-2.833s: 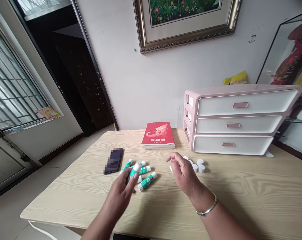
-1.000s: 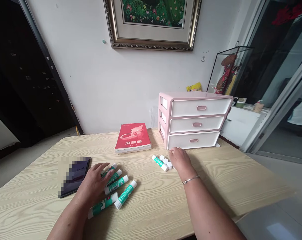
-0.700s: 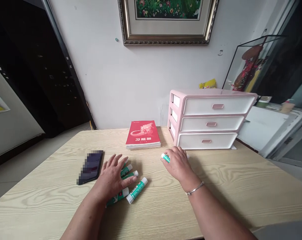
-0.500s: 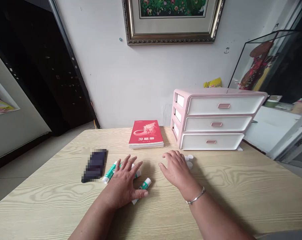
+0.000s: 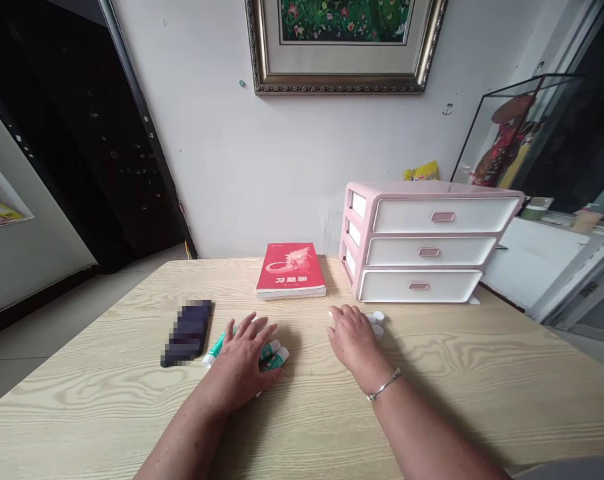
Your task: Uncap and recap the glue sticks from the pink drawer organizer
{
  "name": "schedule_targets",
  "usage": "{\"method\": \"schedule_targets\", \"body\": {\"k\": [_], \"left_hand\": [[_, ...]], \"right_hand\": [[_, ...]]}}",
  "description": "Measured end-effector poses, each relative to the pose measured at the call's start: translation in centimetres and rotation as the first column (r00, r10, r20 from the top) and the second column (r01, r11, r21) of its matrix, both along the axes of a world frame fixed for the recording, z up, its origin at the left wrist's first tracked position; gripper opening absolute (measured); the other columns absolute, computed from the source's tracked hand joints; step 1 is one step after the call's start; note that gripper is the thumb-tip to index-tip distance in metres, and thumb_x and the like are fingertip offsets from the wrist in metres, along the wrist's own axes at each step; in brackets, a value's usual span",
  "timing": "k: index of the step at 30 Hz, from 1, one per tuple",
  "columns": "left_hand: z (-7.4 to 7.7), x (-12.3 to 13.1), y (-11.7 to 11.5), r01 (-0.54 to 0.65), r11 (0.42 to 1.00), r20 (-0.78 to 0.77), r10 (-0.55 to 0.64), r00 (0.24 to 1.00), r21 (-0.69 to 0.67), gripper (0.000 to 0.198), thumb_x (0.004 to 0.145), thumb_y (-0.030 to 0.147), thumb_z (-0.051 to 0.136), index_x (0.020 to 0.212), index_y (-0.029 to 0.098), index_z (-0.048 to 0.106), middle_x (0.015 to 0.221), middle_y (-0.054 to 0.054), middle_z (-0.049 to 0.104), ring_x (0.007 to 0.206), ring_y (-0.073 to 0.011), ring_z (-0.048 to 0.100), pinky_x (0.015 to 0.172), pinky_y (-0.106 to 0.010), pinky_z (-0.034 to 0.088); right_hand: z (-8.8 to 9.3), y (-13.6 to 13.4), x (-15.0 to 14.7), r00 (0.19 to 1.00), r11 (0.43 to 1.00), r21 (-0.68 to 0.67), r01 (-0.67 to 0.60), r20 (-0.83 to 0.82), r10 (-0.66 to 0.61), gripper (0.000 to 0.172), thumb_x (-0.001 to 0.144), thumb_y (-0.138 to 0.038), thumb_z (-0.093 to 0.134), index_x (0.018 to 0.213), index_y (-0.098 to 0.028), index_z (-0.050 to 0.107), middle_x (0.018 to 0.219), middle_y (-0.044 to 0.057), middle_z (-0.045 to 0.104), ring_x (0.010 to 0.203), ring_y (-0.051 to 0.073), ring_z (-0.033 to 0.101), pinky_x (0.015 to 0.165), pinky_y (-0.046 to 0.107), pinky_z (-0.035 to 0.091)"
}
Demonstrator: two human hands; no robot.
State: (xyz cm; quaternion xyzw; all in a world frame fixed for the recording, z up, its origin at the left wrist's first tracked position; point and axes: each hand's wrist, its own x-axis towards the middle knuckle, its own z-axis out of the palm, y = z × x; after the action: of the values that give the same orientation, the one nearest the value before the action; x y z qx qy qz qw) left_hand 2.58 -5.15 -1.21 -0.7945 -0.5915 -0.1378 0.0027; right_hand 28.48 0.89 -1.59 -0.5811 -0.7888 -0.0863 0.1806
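My left hand (image 5: 245,360) lies flat with its fingers spread over several green-and-white glue sticks (image 5: 275,358) on the wooden table (image 5: 457,373). One stick (image 5: 213,349) pokes out to the left of that hand. My right hand (image 5: 351,337) rests palm down, fingers stretched out, over a spot beside several small white caps (image 5: 378,322). A silver bracelet sits on the right wrist. What lies under the right palm is hidden.
A dark phone (image 5: 187,332) lies left of the glue sticks. A red book (image 5: 291,269) sits at the back of the table. A pink three-drawer organiser (image 5: 422,243), all drawers closed, stands at the back right. A framed picture (image 5: 347,40) hangs on the wall.
My left hand put a held glue stick down and settled flat over the sticks, drawing them together. My right hand moved onto the glue stick by the caps and covers it.
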Motion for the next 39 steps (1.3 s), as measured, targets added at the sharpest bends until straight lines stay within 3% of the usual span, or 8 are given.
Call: {"method": "schedule_targets", "body": {"k": [13,20,25,27,30,33,36,39], "left_hand": [[0.0,-0.4,0.1,0.038,0.999,0.036,-0.037,0.999,-0.014,0.069,0.076,0.044,0.070,0.141,0.030,0.053,0.152,-0.009,0.047,0.146,-0.0355,0.032,0.119,-0.061,0.017],[-0.5,-0.9,0.3,-0.094,0.995,0.027,0.094,0.995,-0.018,0.077,0.077,0.058,0.067,0.146,0.029,0.048,0.157,-0.009,0.040,0.149,-0.0369,0.023,0.119,-0.062,0.016],[-0.2,-0.9,-0.1,-0.067,0.998,0.059,0.067,0.996,-0.011,0.074,0.079,0.058,0.066,0.145,0.029,0.048,0.156,-0.009,0.043,0.149,-0.0358,0.026,0.119,-0.060,0.018],[0.2,-0.6,-0.3,-0.031,0.999,0.086,0.028,0.996,0.025,0.071,0.081,0.058,0.065,0.144,0.028,0.049,0.154,-0.009,0.046,0.148,-0.0356,0.028,0.119,-0.060,0.019],[0.8,0.2,-0.6,0.026,0.992,0.171,-0.046,0.984,0.120,0.063,0.088,0.056,0.060,0.142,0.026,0.051,0.150,-0.011,0.049,0.146,-0.0334,0.032,0.118,-0.055,0.027],[1.4,1.7,-1.2,0.044,0.980,0.284,-0.099,0.954,0.192,0.058,0.092,0.052,0.057,0.142,0.024,0.050,0.148,-0.012,0.051,0.142,-0.0309,0.039,0.115,-0.048,0.037],[1.9,3.7,-2.0,0.055,0.982,0.373,-0.120,0.920,0.180,0.052,0.093,0.047,0.057,0.139,0.024,0.050,0.138,-0.012,0.059,0.129,-0.0282,0.054,0.107,-0.043,0.044],[2.6,5.7,-2.9,0.063,0.997,0.425,-0.079,0.902,0.053,0.031,0.099,0.040,0.048,0.123,0.024,0.056,0.112,-0.008,0.071,0.100,-0.0233,0.068,0.082,-0.035,0.053]], "right_hand": [[-0.3,0.6,0.4,0.992,0.995,-0.010,0.100,0.078,-0.099,0.015,0.087,-0.013,0.055,0.099,-0.014,0.064,0.091,0.015,0.064,0.092,0.028,0.055,0.083,0.037,0.038],[-0.9,0.7,0.8,0.994,0.999,0.008,0.044,0.095,-0.045,0.012,0.091,-0.016,0.053,0.092,-0.015,0.065,0.088,0.013,0.065,0.090,0.028,0.056,0.085,0.038,0.038],[1.3,-0.3,-0.2,0.981,0.995,0.085,-0.049,-0.184,0.064,0.025,0.094,-0.019,0.051,0.116,-0.015,0.062,0.099,0.012,0.067,0.099,0.026,0.058,0.090,0.036,0.042],[1.9,-0.5,-0.8,0.872,0.988,0.072,-0.137,-0.465,0.155,0.032,0.094,-0.024,0.051,0.125,-0.016,0.059,0.104,0.011,0.067,0.097,0.024,0.060,0.088,0.035,0.046],[2.1,-0.8,-1.8,0.507,0.933,-0.003,-0.360,-0.840,0.193,0.040,0.092,-0.036,0.054,0.128,-0.018,0.056,0.101,0.008,0.067,0.082,0.018,0.062,0.076,0.032,0.052],[2.2,-1.4,-2.5,0.214,0.820,-0.024,-0.572,-0.969,0.121,0.045,0.088,-0.043,0.062,0.126,-0.019,0.055,0.097,0.005,0.065,0.078,0.016,0.061,0.068,0.029,0.052],[2.7,-2.4,-2.8,0.083,0.706,-0.029,-0.708,-0.996,0.043,0.046,0.084,-0.044,0.069,0.120,-0.020,0.055,0.093,0.002,0.061,0.078,0.015,0.060,0.067,0.027,0.051],[3.5,-3.3,-2.7,0.014,0.620,-0.023,-0.785,-1.000,-0.018,0.043,0.079,-0.042,0.076,0.111,-0.021,0.057,0.089,0.000,0.058,0.078,0.013,0.058,0.073,0.028,0.050]]}}
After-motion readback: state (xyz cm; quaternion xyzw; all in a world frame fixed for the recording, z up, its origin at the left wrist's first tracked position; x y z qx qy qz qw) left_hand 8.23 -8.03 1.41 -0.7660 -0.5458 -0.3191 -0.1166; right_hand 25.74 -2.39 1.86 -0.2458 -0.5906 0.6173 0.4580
